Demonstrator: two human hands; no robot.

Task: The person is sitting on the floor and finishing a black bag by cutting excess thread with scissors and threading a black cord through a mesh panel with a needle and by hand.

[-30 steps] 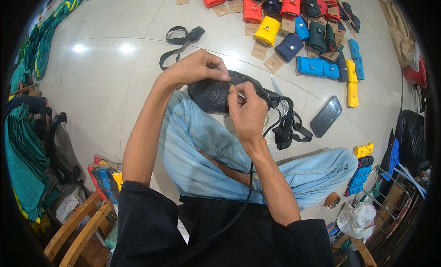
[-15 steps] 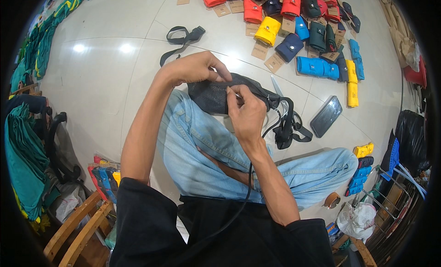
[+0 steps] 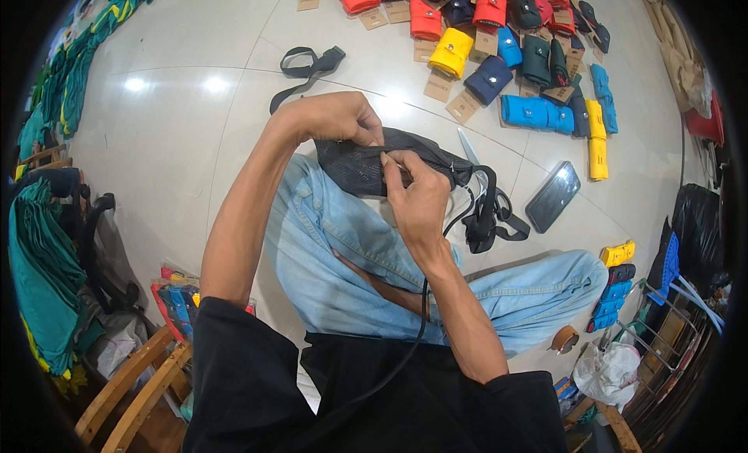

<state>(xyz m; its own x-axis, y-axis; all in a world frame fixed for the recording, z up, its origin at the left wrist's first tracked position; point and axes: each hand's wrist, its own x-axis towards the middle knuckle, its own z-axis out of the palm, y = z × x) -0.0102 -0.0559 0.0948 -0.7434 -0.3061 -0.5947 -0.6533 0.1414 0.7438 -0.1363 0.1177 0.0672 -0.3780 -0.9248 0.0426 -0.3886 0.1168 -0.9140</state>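
Observation:
My left hand (image 3: 339, 118) has bent fingertips pinched on the upper part of a black mesh waist bag (image 3: 351, 169), which lies across my lap. My right hand (image 3: 413, 196) is closed, thumb and forefinger pinched on the bag's middle seam just below the left fingertips; anything small between them is hidden. Black straps (image 3: 487, 207) trail from the bag's right end. Scissors (image 3: 469, 145) poke out behind the bag, mostly hidden. A dark phone (image 3: 553, 196) lies on the floor to the right. A loose strap with buckle (image 3: 308, 67) lies beyond my left hand.
Colourful rolled pouches with tags (image 3: 491, 79) cover the upper right floor (image 3: 171, 126). More pouches stand right (image 3: 612, 293) and packets left (image 3: 183, 297). Green fabric (image 3: 43, 274), wooden chair frames (image 3: 140, 383), a tape roll (image 3: 562, 340) and plastic bags (image 3: 689, 227) line the edges.
Both hands have shifted slightly left, and my left hand's fingertips have moved down on the bag. The small pale object seen between my right fingers earlier is now out of sight.

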